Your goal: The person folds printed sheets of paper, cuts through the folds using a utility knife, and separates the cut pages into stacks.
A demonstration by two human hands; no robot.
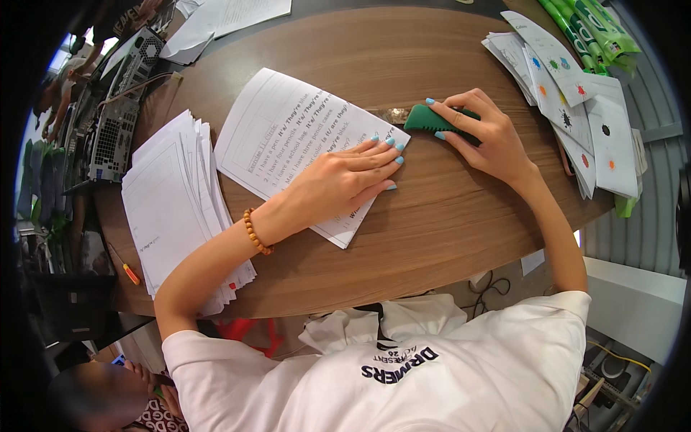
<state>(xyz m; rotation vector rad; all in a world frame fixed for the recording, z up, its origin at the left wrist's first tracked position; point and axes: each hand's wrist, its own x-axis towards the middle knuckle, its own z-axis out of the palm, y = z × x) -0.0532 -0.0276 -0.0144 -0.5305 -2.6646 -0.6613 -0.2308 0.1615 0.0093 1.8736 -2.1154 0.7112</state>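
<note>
I see the white printed paper (277, 137) lying slanted on the desk (446, 223), maybe folded or stacked; I cannot tell which. The left grip (338, 180) rests flat upon it. The green tool (425, 121), with ribbed lower edge, is held in the right grip (493, 129), its end just beside the paper's right corner.

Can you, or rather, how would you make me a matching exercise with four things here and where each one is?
Things:
1. White paper printed with black text
2. Green plastic tool with a toothed edge
3. Brown beaded bracelet
4. Loose stack of white sheets

Places:
A. Around the left wrist
B. In the right hand
C. On the left side of the brown wooden table
D. Under the left hand

Pairs: 1-D, 2-B, 3-A, 4-C
</note>
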